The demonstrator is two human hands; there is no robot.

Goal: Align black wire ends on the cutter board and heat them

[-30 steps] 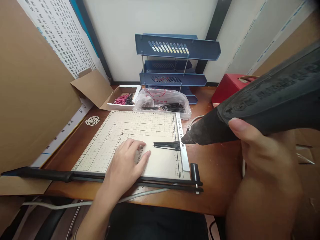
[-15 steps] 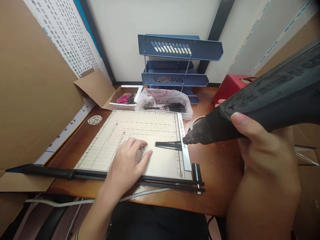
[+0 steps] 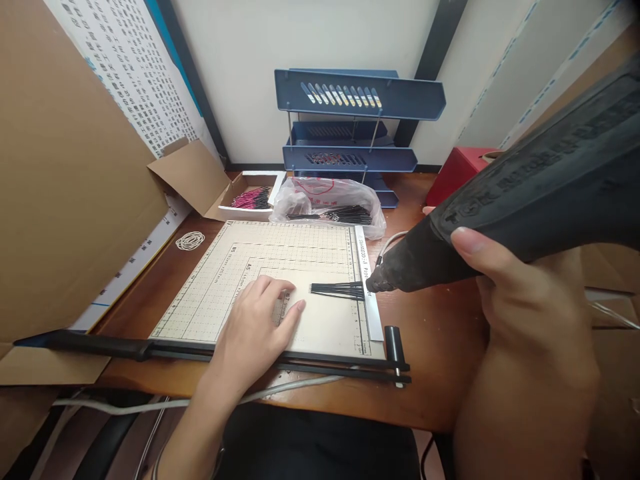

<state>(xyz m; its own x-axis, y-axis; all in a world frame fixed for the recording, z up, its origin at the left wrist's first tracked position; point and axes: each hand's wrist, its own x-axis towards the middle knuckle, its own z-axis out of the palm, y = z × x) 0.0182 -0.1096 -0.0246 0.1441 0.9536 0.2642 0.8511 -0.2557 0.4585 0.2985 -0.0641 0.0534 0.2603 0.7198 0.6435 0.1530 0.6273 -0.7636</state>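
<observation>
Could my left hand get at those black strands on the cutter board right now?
Likely yes: your left hand rests open beside the black strands, nothing visibly between; the black tool points toward their opposite ends.

"What's legible on the paper cutter [image 3: 335, 330]?"
"B5 and A5 on its grid [image 3: 203, 293], part of 'Paper' on its white edge strip [image 3: 373, 321]."
"The heat gun [image 3: 545, 193]?"
"TGK. Chinese characters on the white sheet [image 3: 133, 73] are too small."

Room over far cutting board [image 3: 295, 245]; black tool [image 3: 520, 200] bars right.
</observation>
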